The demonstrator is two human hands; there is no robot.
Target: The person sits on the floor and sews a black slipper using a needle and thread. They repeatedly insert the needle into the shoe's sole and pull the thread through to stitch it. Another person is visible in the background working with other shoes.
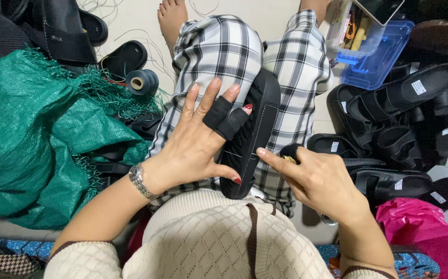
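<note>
Indoors, on a pale floor (131,15) crowded with black sandals (399,103), a black sole (252,134) rests across checked trousers (218,51); the left hand (198,139) presses it, fingers spread, while the right hand (322,178) pinches its edge.

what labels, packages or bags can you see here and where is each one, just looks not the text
White rectangular labels on the insoles of the black sandals piled at right.
Clear blue plastic box, upper right on the floor, rectangular, open.
Clear tub beside it, holding yellow and orange tools.
Pink plastic bag, lower right, crumpled.
Green woven sack, left, frayed edge.
No screen clearly shows.
</note>
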